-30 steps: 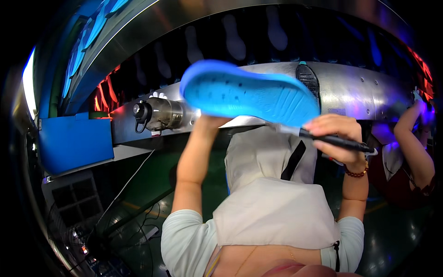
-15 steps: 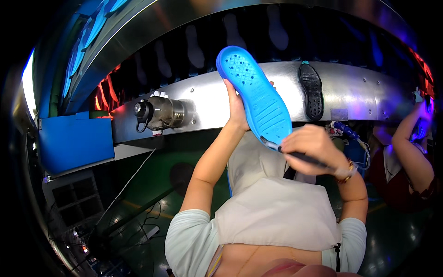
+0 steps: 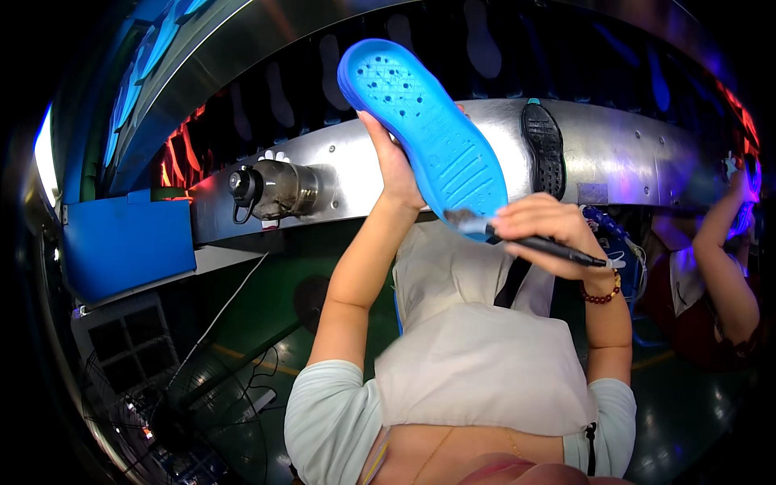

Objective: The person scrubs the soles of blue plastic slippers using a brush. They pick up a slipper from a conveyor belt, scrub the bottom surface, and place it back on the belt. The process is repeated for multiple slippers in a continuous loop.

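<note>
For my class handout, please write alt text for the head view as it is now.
A person's left hand holds a blue shoe sole while the right hand holds a black-handled brush at its near end. Beyond, a black sole and a dark translucent bottle lie on a metal ledge.

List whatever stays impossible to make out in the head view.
Head view: the far side of the blue sole, facing away.
Head view: the left hand, most fingers hidden behind the sole.
Head view: the brush, its bristles blurred.
Head view: a white object, mostly behind the bottle.
</note>
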`<state>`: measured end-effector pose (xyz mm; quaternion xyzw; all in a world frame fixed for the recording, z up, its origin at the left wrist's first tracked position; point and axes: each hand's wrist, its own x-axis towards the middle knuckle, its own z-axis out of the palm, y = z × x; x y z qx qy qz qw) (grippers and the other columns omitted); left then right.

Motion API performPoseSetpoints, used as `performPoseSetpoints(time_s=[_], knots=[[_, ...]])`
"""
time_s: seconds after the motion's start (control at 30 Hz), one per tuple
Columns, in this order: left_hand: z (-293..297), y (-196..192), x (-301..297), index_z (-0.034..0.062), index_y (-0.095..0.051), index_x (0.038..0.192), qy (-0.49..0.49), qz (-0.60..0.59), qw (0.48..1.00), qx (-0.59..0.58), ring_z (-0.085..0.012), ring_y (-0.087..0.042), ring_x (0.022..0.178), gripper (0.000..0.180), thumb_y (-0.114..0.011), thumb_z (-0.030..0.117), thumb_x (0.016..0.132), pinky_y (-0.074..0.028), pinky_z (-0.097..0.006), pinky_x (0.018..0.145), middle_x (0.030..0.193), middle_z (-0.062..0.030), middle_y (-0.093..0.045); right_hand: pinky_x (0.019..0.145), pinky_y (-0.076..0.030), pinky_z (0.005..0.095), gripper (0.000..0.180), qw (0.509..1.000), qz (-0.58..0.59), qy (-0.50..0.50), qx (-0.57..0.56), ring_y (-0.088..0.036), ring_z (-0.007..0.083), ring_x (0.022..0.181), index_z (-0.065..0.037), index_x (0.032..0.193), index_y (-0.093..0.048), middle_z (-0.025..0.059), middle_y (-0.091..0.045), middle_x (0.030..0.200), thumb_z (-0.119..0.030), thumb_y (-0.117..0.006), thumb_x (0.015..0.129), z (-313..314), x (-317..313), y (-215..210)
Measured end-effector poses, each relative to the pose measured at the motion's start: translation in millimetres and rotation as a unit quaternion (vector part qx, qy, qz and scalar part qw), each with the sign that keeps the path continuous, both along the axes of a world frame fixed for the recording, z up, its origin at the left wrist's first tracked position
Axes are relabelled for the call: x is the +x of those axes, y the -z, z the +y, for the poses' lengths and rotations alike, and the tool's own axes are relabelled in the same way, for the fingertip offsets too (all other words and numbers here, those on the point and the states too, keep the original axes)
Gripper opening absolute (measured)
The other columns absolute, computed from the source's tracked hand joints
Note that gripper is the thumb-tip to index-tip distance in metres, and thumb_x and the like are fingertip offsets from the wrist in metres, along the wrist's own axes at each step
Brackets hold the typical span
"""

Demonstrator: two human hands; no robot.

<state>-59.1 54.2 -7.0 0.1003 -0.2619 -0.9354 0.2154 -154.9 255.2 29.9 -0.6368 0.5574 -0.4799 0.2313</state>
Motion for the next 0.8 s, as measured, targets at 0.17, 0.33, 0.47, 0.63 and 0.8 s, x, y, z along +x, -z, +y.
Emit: performPoseSetpoints(time_s=[0.17, 0.33, 0.47, 0.63, 0.8], knots=[[-1.2, -26.3, 2.8, 0.0039, -0.031, 0.130, 0.015, 0.019, 1.000, -0.014, -0.0370, -0.049, 0.108, 0.089, -0.021, 0.074, 0.077, -0.042, -0.049, 0.089, 0.123, -0.0214, -0.045, 0.089, -0.044, 0.0367, 0.020, 0.946, -0.325, 0.018, 0.000, -0.058, 0.0268, 0.098, 0.001, 0.090, -0.062, 0.0176, -0.061, 0.099, 0.005, -0.062, 0.071, 3.3, -19.6, 21.6], [44.5, -17.4, 9.4, 0.0032, -0.024, 0.135, -0.046, 0.006, 0.999, -0.018, -0.0390, -0.047, 0.110, 0.072, -0.025, 0.057, 0.086, -0.038, -0.053, 0.093, 0.129, -0.0214, -0.038, 0.085, -0.047, 0.0313, 0.016, 0.835, -0.533, 0.129, -0.053, -0.059, 0.0211, 0.094, 0.004, 0.096, -0.056, 0.0183, -0.060, 0.101, 0.001, -0.055, 0.080, -12.4, 13.9, 19.3], [35.8, -7.8, 16.5, -0.0002, -0.035, 0.128, -0.013, 0.052, 0.998, -0.029, -0.0264, -0.053, 0.105, 0.058, -0.031, 0.044, 0.091, -0.042, -0.039, 0.091, 0.117, -0.0166, -0.051, 0.077, -0.047, 0.0264, 0.016, 0.963, -0.250, 0.099, -0.028, -0.061, 0.0162, 0.085, 0.005, 0.092, -0.060, 0.0152, -0.063, 0.097, 0.002, -0.060, 0.076, -7.6, 32.4, 4.3], [35.0, -13.6, 12.3, 0.0001, -0.040, 0.124, -0.031, 0.040, 0.998, 0.032, -0.0245, -0.056, 0.100, 0.057, -0.032, 0.045, 0.090, -0.045, -0.037, 0.087, 0.114, -0.0157, -0.053, 0.074, -0.048, 0.0239, 0.021, 0.937, -0.319, 0.142, 0.006, -0.061, 0.0149, 0.083, 0.003, 0.094, -0.061, 0.0141, -0.064, 0.095, 0.004, -0.061, 0.073, -12.3, 20.2, 12.4], [28.1, -15.6, 9.3, 0.0023, -0.043, 0.121, -0.030, 0.030, 0.999, 0.032, -0.0240, -0.057, 0.098, 0.049, -0.038, 0.039, 0.089, -0.046, -0.037, 0.086, 0.112, -0.0149, -0.055, 0.077, -0.049, 0.0276, 0.022, 0.940, -0.330, 0.076, -0.039, -0.063, 0.0200, 0.084, 0.004, 0.091, -0.063, 0.0166, -0.064, 0.092, 0.003, -0.065, 0.069, -6.8, 6.1, 0.5]])
